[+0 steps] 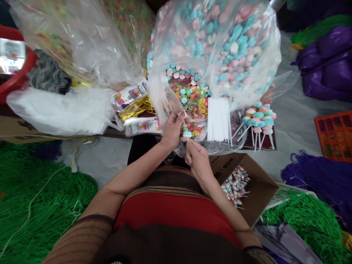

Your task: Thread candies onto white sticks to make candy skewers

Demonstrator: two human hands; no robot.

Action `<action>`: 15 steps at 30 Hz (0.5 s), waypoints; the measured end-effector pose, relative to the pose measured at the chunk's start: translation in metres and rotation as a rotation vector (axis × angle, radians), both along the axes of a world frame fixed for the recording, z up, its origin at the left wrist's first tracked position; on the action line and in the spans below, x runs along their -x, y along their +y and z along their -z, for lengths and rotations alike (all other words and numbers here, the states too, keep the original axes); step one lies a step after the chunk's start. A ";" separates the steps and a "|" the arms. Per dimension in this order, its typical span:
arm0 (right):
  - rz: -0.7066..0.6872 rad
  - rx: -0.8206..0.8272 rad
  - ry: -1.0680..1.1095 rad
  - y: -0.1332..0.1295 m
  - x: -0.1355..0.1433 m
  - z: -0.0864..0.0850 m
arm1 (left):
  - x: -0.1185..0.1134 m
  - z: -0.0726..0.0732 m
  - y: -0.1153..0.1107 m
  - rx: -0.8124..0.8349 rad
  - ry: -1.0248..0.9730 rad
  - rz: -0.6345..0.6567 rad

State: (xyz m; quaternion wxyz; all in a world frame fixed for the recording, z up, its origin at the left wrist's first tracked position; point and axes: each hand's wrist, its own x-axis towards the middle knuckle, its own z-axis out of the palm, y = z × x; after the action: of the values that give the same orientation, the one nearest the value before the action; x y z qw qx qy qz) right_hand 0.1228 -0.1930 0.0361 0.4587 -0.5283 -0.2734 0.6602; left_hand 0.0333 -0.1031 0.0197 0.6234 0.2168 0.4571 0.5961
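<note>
My left hand [173, 129] pinches a pink candy [182, 115] near the front edge of the table. Just below and right of it, my right hand [195, 156] has its fingers closed on the white stick of a candy skewer [187, 134], which carries blue, white and pink pieces. Behind my hands lie small ring candies [202, 104] in green, orange and red. A bundle of white sticks [219, 119] is to their right. Finished-looking candy skewers [259, 116] are piled at the table's right end.
A large bag of pink, blue and white candies [236, 47] stands behind. Foil packets [141, 125] and gold ties [137, 108] lie left of my hands. An open cardboard box [258, 187] with wrapped skewers is below right. An orange crate [335, 135] is far right.
</note>
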 end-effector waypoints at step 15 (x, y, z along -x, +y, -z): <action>-0.018 0.005 0.001 0.001 -0.001 0.000 | 0.001 0.003 -0.002 -0.026 0.028 0.038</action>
State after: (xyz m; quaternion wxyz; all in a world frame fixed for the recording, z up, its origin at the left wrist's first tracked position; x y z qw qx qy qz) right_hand 0.1235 -0.1924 0.0364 0.4515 -0.5266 -0.2764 0.6652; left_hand 0.0322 -0.1056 0.0169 0.6253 0.2420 0.4540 0.5868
